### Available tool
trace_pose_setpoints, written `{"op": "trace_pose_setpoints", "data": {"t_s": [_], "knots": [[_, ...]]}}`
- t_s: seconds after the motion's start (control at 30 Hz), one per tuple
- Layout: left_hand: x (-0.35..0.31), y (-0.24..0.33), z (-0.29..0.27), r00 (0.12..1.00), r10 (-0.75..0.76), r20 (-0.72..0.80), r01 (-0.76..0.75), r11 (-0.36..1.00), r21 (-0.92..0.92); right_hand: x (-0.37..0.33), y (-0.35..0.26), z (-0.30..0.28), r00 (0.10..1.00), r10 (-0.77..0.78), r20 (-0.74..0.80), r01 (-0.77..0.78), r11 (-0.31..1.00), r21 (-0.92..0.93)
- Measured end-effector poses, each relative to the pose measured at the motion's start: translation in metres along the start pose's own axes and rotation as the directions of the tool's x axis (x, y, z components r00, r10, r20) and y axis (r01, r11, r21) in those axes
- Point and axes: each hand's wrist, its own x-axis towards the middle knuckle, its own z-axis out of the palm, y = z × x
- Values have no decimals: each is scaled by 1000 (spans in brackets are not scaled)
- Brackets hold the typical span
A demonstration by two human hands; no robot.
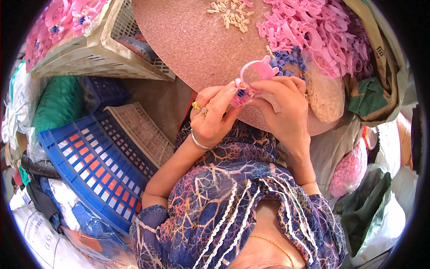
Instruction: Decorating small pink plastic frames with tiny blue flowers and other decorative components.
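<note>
Both hands meet over the near edge of a round speckled table point(192, 49). A pink plastic part point(264, 68) with a curved band and an eared end sticks up between them; a small dark-blue piece sits in its lower body. My left hand point(212, 112), with rings and a bangle, pinches that body from the left. From the right, the fingers of my right hand point(286, 105) close on the same part, and their tips partly hide it. Just beyond the right hand lie small blue pieces point(290, 60). A heap of pink plastic parts point(313, 27) spreads behind them.
Small cream pieces point(235, 19) lie at the table's far side, and a clear bag of beige pieces point(326, 98) rests at its right edge. At left, a cream crate point(101, 56) carries pink parts above a blue basket point(89, 163). Sacks crowd both sides.
</note>
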Motion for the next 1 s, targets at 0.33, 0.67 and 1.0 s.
{"op": "trace_pose_setpoints", "data": {"t_s": [0.33,0.67,1.0], "knots": [[-4,-2,-1,998,56,-25,-56,998,-26,-4,-9,4,991,74,-113,-82,994,-69],[0,0,-5,981,192,-22,-191,980,54,-7,-14,2,994,99,-43,-100,994,-41],[-3,4,-7,1000,0,8,1,992,-127,-15,2,6,905,424,-12,-372,806,460]]}}
